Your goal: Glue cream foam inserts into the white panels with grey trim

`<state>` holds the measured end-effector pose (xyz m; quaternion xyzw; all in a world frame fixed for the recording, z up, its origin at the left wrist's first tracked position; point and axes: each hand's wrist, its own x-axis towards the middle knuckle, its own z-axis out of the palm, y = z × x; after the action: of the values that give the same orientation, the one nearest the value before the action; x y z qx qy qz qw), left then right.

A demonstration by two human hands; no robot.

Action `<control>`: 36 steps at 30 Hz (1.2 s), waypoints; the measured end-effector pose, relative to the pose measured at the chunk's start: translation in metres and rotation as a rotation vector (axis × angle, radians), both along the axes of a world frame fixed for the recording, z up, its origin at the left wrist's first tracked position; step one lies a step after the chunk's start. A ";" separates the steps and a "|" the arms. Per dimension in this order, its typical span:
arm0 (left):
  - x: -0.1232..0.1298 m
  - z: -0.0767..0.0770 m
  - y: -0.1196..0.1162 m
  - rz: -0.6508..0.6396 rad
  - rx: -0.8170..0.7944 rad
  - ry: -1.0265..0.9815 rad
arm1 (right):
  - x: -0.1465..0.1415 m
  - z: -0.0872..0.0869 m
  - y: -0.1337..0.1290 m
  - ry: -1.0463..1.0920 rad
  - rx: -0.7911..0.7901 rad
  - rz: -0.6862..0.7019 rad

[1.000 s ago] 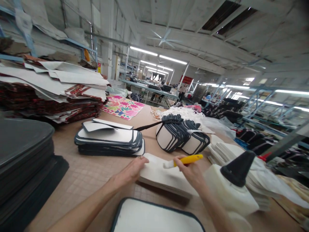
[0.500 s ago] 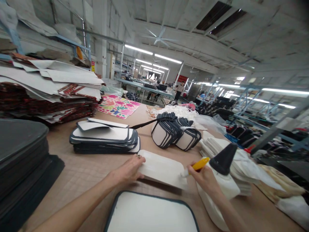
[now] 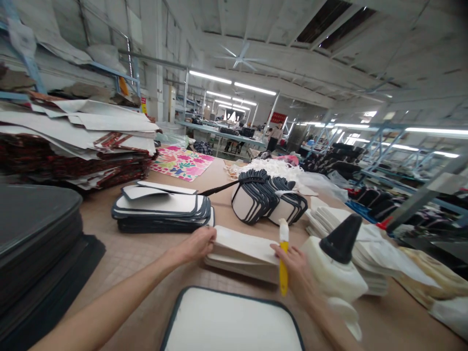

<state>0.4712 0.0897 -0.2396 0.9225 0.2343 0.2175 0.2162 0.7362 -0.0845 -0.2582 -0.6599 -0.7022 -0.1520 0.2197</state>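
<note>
right hand [image 3: 298, 273]: grip closed around one yellow-handled brush [image 3: 283, 261], upright, white tip up, at near edge of white panel stack [image 3: 243, 251] | left hand [image 3: 197, 243]: arm stretched forward, fingers pinching stack's left end | stack: flat, stiff pieces on tan table [image 3: 127, 258] | one white glue bottle [image 3: 338, 265], black cone cap, just right

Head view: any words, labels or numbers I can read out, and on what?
None can be read.
Red banner on the far wall: lettering blurred.
Red and yellow sign on the left pillar: too small.
Yellow-handled brush in the right hand: no marking shows.
</note>
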 end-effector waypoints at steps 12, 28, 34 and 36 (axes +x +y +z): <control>-0.052 0.108 -0.038 0.326 0.227 -0.463 | -0.051 0.096 -0.039 0.573 0.397 -0.144; -0.041 0.080 -0.027 0.354 0.436 -0.276 | -0.047 0.034 -0.020 0.325 0.204 -0.075; -0.062 0.150 -0.049 0.260 0.405 -0.379 | -0.061 0.060 0.019 0.929 0.287 -0.018; -0.073 0.165 -0.065 0.189 0.358 -0.452 | -0.062 0.068 0.018 1.079 0.300 0.020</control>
<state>0.3982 0.0251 -0.0746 0.8482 0.2229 0.4745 0.0755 0.6742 -0.0666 -0.1902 -0.5991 -0.4672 0.1109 0.6407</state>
